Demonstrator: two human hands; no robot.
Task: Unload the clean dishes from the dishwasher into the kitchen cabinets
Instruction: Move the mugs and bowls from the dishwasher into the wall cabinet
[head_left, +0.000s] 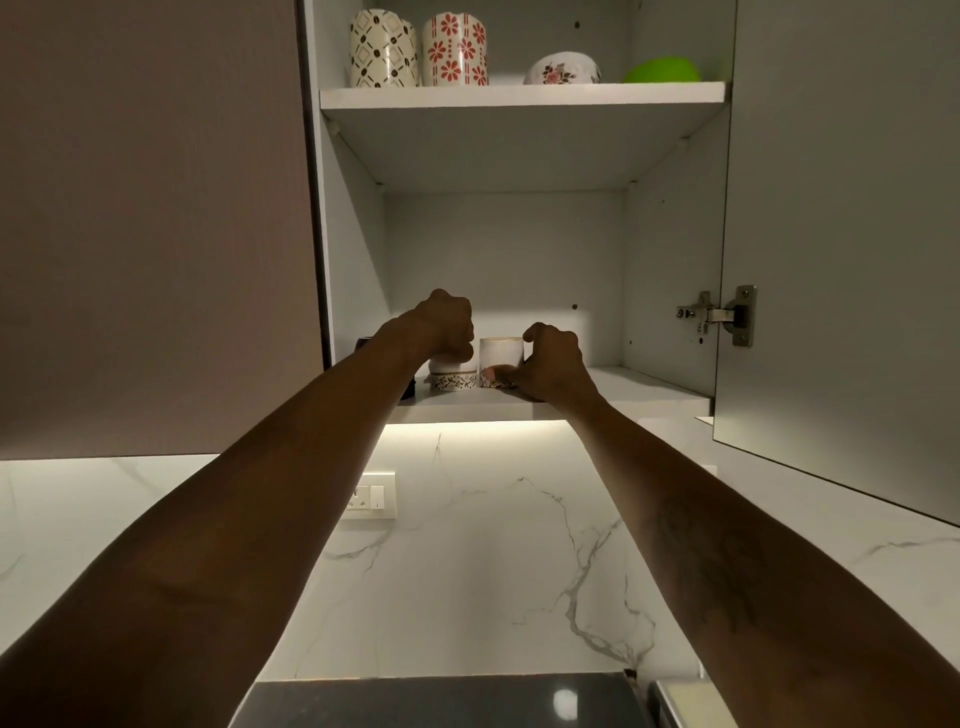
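Home kitchen, open wall cabinet (519, 96) holding patterned mugs (383, 49), marble-look backsplash (493, 545), wall socket (369, 496)

The lower shelf (623, 387) carries two white banded cups, the left cup (453, 378) and the right cup (500, 353), upright and just beside each other. A dark object (363, 343) (mostly hidden) sits at far left. The upper shelf (519, 96) carries a diamond-pattern canister (383, 49), a red-flower canister (455, 50), a floral bowl (563, 68) and a green bowl (662, 70).
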